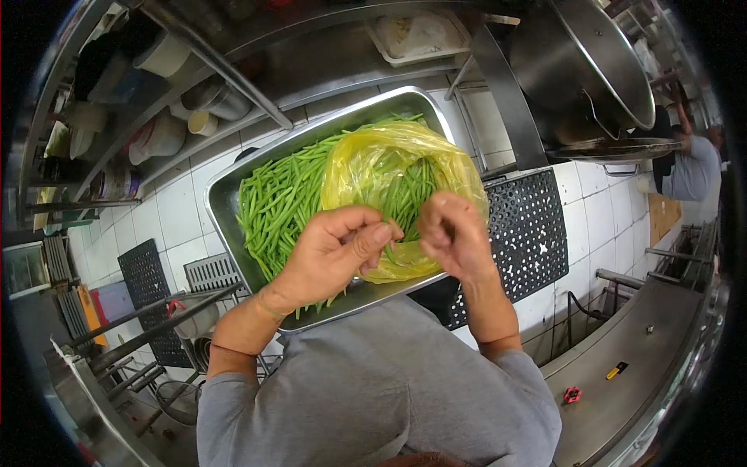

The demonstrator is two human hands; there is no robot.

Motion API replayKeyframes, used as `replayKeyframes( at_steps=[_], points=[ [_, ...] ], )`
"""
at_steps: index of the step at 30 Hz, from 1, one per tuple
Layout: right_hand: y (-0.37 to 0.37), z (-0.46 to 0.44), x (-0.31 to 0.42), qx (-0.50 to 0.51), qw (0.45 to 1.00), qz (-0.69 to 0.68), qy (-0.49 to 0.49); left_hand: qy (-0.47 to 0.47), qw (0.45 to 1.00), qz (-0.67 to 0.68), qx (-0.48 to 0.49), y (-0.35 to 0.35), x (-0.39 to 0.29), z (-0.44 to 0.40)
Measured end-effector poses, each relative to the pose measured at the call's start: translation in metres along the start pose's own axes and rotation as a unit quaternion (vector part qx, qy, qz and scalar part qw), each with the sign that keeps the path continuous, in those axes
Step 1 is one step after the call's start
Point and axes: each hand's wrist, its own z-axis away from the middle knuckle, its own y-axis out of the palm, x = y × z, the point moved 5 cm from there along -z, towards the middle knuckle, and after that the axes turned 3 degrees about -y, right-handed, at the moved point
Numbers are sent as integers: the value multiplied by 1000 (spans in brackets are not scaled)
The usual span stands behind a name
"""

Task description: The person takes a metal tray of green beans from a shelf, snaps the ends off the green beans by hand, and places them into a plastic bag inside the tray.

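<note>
The middle of the view is evenly and fairly brightly lit, and the green beans (pixel 292 183) and left hand (pixel 338 249) are rendered clearly. Small glints are thrown back by the creases of the yellow bag (pixel 364 159), and a soft sheen is carried by the metal tray (pixel 437 113). The fingers of the right hand (pixel 457 237) are slightly blurred. The floor tiles (pixel 177 210) are shown pale and bright, while the space beneath the upper shelving (pixel 311 47) is left in shadow. Straight lines are bent strongly towards the edges, and the corners are swallowed by black.
</note>
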Motion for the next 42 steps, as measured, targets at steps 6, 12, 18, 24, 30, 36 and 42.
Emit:
replayKeyframes(
  at_steps=[6,12,18,24,30,36,42],
  points=[
    [23,25,-31,108,977,61,174,116,980,-150,-64,-9,-6,-4],
    [34,26,-27,144,958,210,134,206,933,-283,-86,-7,-18,-3],
    [36,21,-26,134,948,277,81,178,946,-262,-73,-3,-20,-3],
    [31,19,-22,125,931,343,-23,217,941,-254,-60,-1,-14,-4],
    [45,18,-13,128,863,464,-152,234,933,-273,-23,4,-15,-3],
    [52,23,-26,239,835,487,-93,195,949,-209,-136,-23,-28,6],
    [-4,15,12,82,988,125,-35,218,865,-332,-307,-76,-43,30]
  ],
)
